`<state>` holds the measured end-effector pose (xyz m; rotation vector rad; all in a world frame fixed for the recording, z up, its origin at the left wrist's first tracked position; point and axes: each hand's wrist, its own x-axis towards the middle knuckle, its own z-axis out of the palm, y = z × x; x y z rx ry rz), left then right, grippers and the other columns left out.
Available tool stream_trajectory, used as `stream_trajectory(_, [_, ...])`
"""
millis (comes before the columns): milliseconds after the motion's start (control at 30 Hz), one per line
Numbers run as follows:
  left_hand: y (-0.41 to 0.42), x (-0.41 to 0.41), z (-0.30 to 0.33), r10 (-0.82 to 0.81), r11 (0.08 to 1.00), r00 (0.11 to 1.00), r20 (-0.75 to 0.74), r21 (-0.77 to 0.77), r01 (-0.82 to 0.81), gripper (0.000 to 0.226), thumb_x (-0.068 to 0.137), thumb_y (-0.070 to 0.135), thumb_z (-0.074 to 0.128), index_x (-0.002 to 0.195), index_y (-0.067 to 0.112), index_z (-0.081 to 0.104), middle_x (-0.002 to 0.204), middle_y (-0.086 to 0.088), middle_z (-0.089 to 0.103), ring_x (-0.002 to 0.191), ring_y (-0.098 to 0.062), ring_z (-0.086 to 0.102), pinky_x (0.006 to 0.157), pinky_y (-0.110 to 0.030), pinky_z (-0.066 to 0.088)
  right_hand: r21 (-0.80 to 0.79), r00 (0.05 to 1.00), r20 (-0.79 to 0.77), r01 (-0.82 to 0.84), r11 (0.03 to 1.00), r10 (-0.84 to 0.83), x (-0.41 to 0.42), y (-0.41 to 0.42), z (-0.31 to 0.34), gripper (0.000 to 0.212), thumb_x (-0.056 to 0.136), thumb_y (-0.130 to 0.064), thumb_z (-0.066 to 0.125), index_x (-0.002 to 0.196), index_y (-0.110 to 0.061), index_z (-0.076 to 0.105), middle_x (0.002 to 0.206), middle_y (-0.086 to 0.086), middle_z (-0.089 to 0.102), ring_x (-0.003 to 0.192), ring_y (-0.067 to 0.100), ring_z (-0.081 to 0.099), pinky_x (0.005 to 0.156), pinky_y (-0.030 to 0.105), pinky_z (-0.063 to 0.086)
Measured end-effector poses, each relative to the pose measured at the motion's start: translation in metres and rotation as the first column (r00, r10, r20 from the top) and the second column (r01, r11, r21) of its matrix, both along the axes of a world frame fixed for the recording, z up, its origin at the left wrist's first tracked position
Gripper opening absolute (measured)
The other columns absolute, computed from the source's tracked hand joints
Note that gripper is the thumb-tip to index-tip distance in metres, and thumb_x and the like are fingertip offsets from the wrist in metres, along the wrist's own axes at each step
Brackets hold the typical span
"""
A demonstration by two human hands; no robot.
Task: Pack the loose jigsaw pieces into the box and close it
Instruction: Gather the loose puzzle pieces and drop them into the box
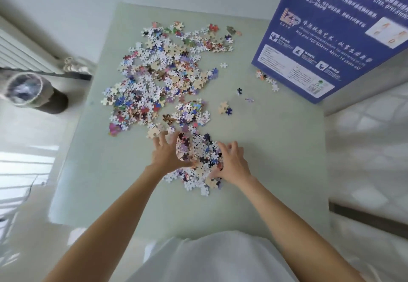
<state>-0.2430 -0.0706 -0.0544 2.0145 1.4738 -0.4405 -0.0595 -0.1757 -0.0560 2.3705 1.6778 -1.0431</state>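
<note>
Loose jigsaw pieces (pixel 163 76) lie scattered over the pale green table (pixel 276 149), mostly at its far middle. A smaller heap of pieces (pixel 202 160) sits near me between my hands. My left hand (pixel 166 151) cups the heap's left side, fingers curved against it. On the heap's right side is my right hand (pixel 231 161), pressing pieces inward. The blue puzzle box (pixel 331 36), printed with white text, stands at the table's far right corner with its blue underside toward me. A few stray pieces (pixel 268 79) lie beside it.
A round bin (pixel 33 91) with a liner stands on the floor to the left, near a white radiator (pixel 19 52). White bedding (pixel 371 149) lies right of the table. Single pieces (pixel 225 107) dot the table's middle.
</note>
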Motion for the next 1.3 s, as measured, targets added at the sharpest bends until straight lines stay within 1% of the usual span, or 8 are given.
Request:
stream_trajectory(100, [-0.022, -0.005, -0.010, -0.056, 0.998, 0.997, -0.053, 0.010, 0.057, 0.121, 0.050, 0.063, 0.078, 0.145, 0.033, 0.009, 0.144, -0.009, 0.012, 0.130, -0.033, 0.018, 0.097, -0.052, 0.041, 0.047, 1.000, -0.003, -0.002, 0.999, 0.002, -0.020, 0.000, -0.001, 0.094, 0.066, -0.045, 0.079, 0.139, -0.022, 0.025, 0.121, 0.010, 0.031, 0.111, 0.028, 0.036, 0.078, 0.037, 0.048])
stream_trajectory(233, [-0.032, -0.003, -0.017, -0.102, 0.994, 0.995, -0.006, 0.039, 0.102, 0.121, 0.051, 0.053, 0.082, 0.145, 0.031, 0.009, 0.139, -0.009, 0.020, 0.123, -0.028, 0.025, 0.096, -0.045, 0.042, 0.034, 0.996, -0.050, 0.070, 0.997, -0.068, -0.034, 0.004, -0.003, 0.088, 0.066, -0.039, 0.081, 0.132, -0.015, 0.029, 0.118, 0.011, 0.041, 0.108, 0.027, 0.045, 0.082, 0.038, 0.048])
stream_trajectory(400, [-0.036, -0.003, -0.019, -0.090, 0.996, 0.987, 0.136, 0.040, 0.085, 0.098, 0.062, 0.037, 0.083, 0.140, 0.031, 0.024, 0.132, -0.008, 0.032, 0.114, -0.026, 0.036, 0.093, -0.034, 0.043, 0.098, 0.995, -0.069, 0.078, 0.992, -0.071, -0.040, 0.005, -0.006, 0.065, 0.079, -0.030, 0.073, 0.129, -0.009, 0.038, 0.122, 0.011, 0.049, 0.112, 0.026, 0.047, 0.088, 0.032, 0.042])
stream_trajectory(633, [-0.033, -0.008, -0.018, 0.000, 1.000, 0.962, 0.273, 0.007, -0.002, 0.069, 0.070, 0.029, 0.078, 0.130, 0.030, 0.043, 0.129, -0.005, 0.042, 0.114, -0.023, 0.045, 0.096, -0.034, 0.041, 0.177, 0.993, -0.078, 0.105, 0.979, -0.093, -0.036, 0.003, -0.003, 0.036, 0.084, -0.021, 0.067, 0.116, -0.011, 0.055, 0.115, 0.007, 0.056, 0.101, 0.022, 0.055, 0.082, 0.026, 0.043])
stream_trajectory(767, [-0.030, -0.008, -0.017, 0.024, 1.000, 0.963, 0.267, -0.020, -0.020, 0.064, 0.071, 0.033, 0.077, 0.127, 0.029, 0.046, 0.122, -0.006, 0.046, 0.107, -0.023, 0.049, 0.093, -0.034, 0.044, 0.180, 0.975, -0.148, 0.193, 0.964, -0.167, -0.029, 0.006, 0.001, 0.040, 0.082, -0.028, 0.070, 0.118, -0.012, 0.058, 0.118, 0.007, 0.060, 0.106, 0.023, 0.056, 0.087, 0.027, 0.040])
stream_trajectory(867, [-0.027, -0.008, -0.014, 0.038, 0.999, 0.960, 0.276, -0.039, -0.028, 0.056, 0.074, 0.034, 0.075, 0.124, 0.028, 0.050, 0.115, -0.006, 0.049, 0.102, -0.023, 0.051, 0.090, -0.033, 0.044, 0.183, 0.964, -0.163, 0.237, 0.954, -0.208, -0.023, 0.007, 0.004, 0.041, 0.081, -0.029, 0.071, 0.116, -0.012, 0.060, 0.117, 0.007, 0.062, 0.106, 0.022, 0.056, 0.082, 0.024, 0.037])
stream_trajectory(1000, [-0.024, -0.010, -0.013, 0.022, 0.999, 0.962, 0.271, -0.030, -0.015, 0.047, 0.077, 0.033, 0.072, 0.120, 0.027, 0.053, 0.109, -0.006, 0.052, 0.097, -0.022, 0.053, 0.082, -0.030, 0.044, 0.179, 0.965, -0.147, 0.242, 0.954, -0.217, -0.016, 0.009, 0.005, 0.033, 0.081, -0.025, 0.071, 0.111, -0.013, 0.061, 0.107, 0.009, 0.061, 0.095, 0.022, 0.055, 0.071, 0.022, 0.030])
stream_trajectory(1300, [-0.019, -0.014, -0.009, 0.026, 0.999, 0.971, 0.236, -0.024, -0.021, 0.047, 0.075, 0.034, 0.073, 0.117, 0.023, 0.055, 0.110, -0.004, 0.059, 0.098, -0.021, 0.057, 0.080, -0.028, 0.044, 0.177, 0.963, -0.179, 0.232, 0.956, -0.201, -0.011, 0.005, 0.000, 0.025, 0.082, -0.020, 0.070, 0.104, -0.012, 0.060, 0.110, 0.008, 0.057, 0.100, 0.023, 0.054, 0.074, 0.023, 0.030])
